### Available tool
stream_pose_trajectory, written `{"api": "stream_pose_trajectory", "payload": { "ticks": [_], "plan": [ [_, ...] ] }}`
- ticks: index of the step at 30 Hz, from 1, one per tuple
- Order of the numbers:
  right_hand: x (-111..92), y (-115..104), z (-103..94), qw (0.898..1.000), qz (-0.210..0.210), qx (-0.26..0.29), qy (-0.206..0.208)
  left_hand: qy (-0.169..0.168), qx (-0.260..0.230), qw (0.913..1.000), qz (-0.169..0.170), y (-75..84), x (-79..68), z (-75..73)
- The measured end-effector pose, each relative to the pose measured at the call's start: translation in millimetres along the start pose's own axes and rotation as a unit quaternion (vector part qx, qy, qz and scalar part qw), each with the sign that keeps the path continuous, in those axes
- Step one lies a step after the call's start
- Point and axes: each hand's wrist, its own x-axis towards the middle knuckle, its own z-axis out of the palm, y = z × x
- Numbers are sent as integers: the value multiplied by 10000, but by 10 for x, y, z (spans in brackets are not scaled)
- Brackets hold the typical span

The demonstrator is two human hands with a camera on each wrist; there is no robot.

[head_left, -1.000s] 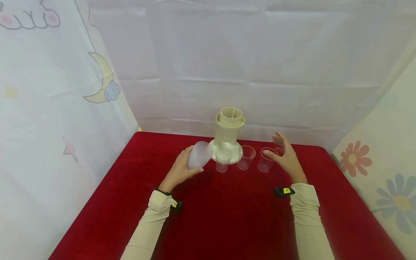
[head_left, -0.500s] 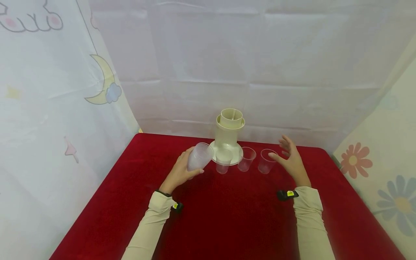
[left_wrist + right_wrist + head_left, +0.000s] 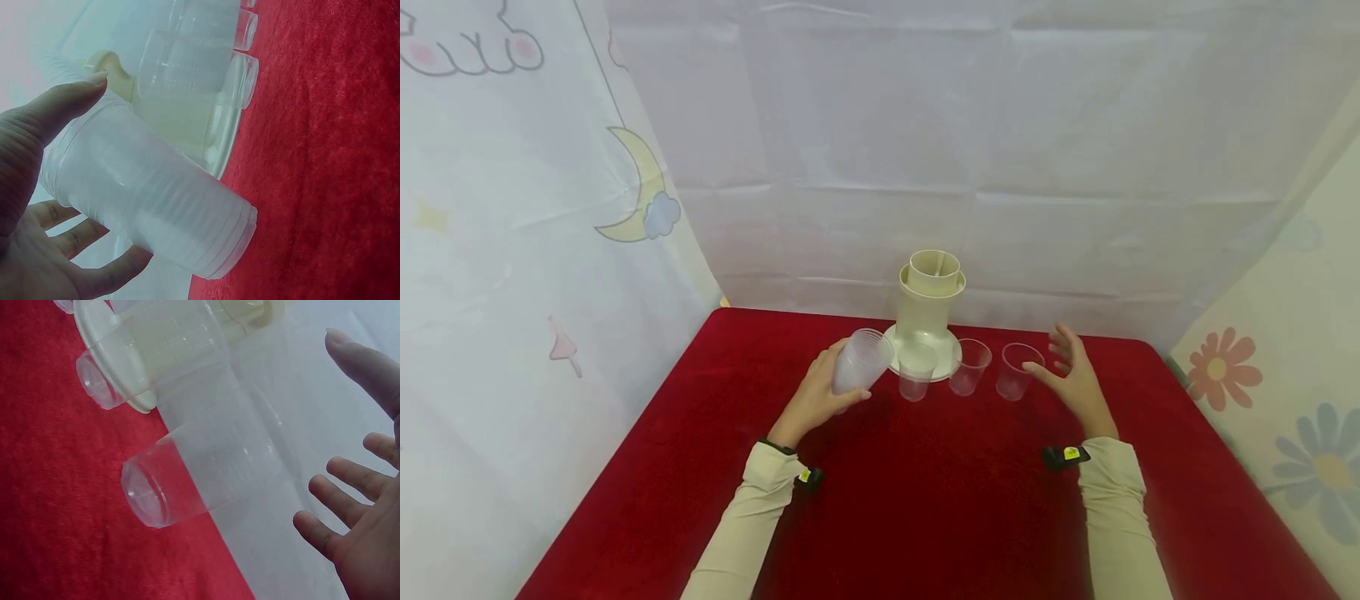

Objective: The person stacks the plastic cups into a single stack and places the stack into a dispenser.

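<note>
My left hand (image 3: 817,393) grips a tilted stack of nested clear plastic cups (image 3: 150,187), thumb on one side and fingers curled round the other. Three single clear cups stand upright in a row to its right: the left cup (image 3: 915,379), the middle cup (image 3: 967,371) and the right cup (image 3: 1013,379). Beside the right cup, my right hand (image 3: 1077,383) is held with thumb and fingers spread and nothing between them. In the right wrist view the right cup (image 3: 187,475) stands apart from the fingertips (image 3: 310,526).
Behind the cups stands a cream cylindrical holder (image 3: 921,315) on a round base, with a narrower tube in its top. A red cloth (image 3: 925,500) covers the table. White printed sheets (image 3: 850,150) hang at the back and both sides.
My right hand has drawn back from the right cup, moving right and slightly toward me. The left hand keeps its grip on the stack, and the three cups stay in place.
</note>
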Motion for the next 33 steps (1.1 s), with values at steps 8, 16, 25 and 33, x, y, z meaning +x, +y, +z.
{"api": "stream_pose_trajectory", "payload": {
  "ticks": [8, 16, 25, 33],
  "plan": [
    [24, 209, 63, 9998, 86, 199, -44, -25, -33, 10000, -20, -9, -1, 6],
    [91, 496, 132, 9998, 165, 147, -30, 5, -33, 10000, -37, 13, 16, -22],
    [5, 318, 224, 9984, 269, 470, -151, 1, -58, 10000, -80, -22, -2, 6],
    [79, 564, 306, 9991, 206, 381, 8, 4, -33, 10000, -86, -30, 6, 0]
  ]
}}
